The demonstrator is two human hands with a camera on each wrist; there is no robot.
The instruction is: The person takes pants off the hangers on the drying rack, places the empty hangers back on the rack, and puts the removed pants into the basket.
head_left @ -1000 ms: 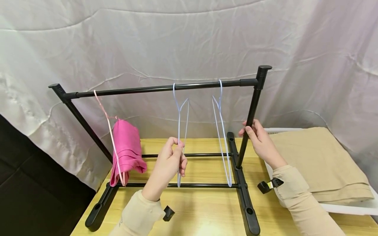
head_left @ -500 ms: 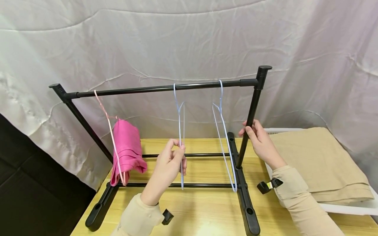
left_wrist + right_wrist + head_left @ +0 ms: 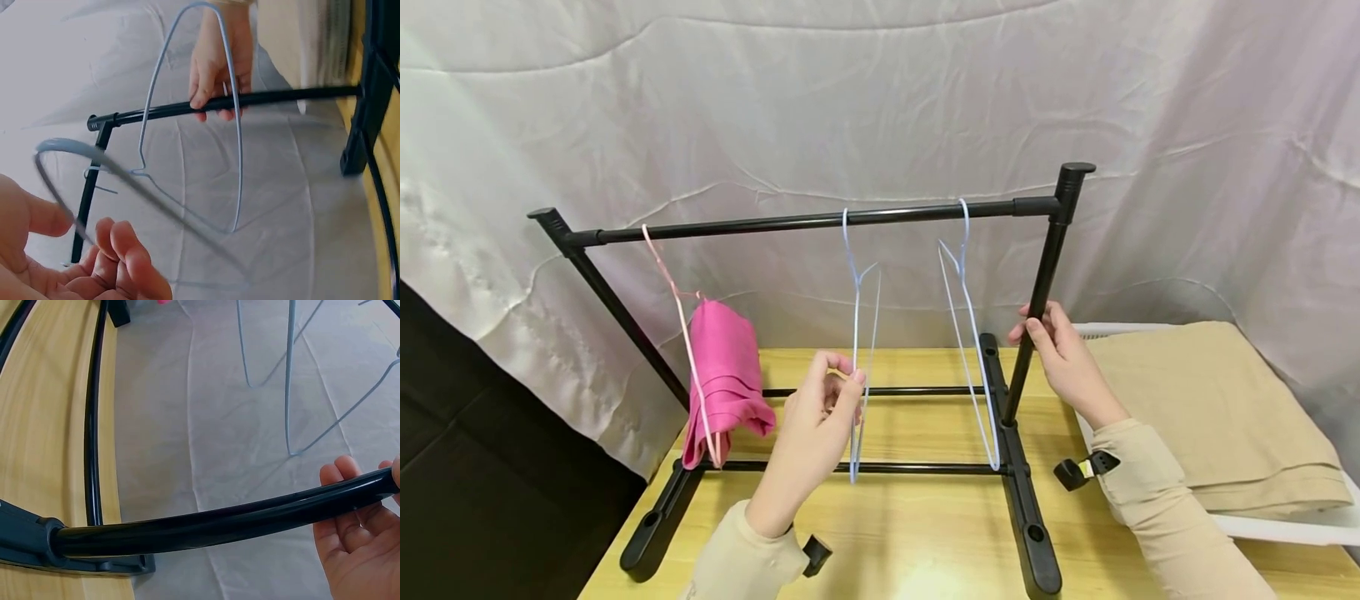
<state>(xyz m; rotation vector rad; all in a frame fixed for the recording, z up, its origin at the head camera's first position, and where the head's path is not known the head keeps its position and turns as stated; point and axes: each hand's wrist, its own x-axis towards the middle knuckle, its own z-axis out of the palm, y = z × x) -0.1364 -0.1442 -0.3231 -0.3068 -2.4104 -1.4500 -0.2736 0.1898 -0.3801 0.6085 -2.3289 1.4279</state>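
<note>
A blue wire hanger (image 3: 856, 333) hangs from the top bar of a black clothes rack (image 3: 760, 225). My left hand (image 3: 816, 425) is at its near side, thumb and fingers parted around the wire; the left wrist view shows a gap between them, and the hanger is blurred there. With my right hand (image 3: 1067, 358) I grip the rack's right upright post (image 3: 1045, 275), thumb in front and fingers behind. Another blue wire hanger (image 3: 973, 350) hangs bare between the hands. At the left, a pink hanger (image 3: 681, 317) carries a folded magenta cloth (image 3: 722, 358).
A white basket (image 3: 1285, 531) holding folded beige fabric (image 3: 1210, 408) stands to the right of the rack. The rack's feet rest on a yellow wooden table (image 3: 917, 533). A pale curtain (image 3: 880, 100) hangs close behind, and black fabric (image 3: 490, 467) lies at the left.
My left hand has drawn slightly left and toward me. The hanger beside it has swung and turned, and the right blue hanger sways a little. My right hand stays on the post.
</note>
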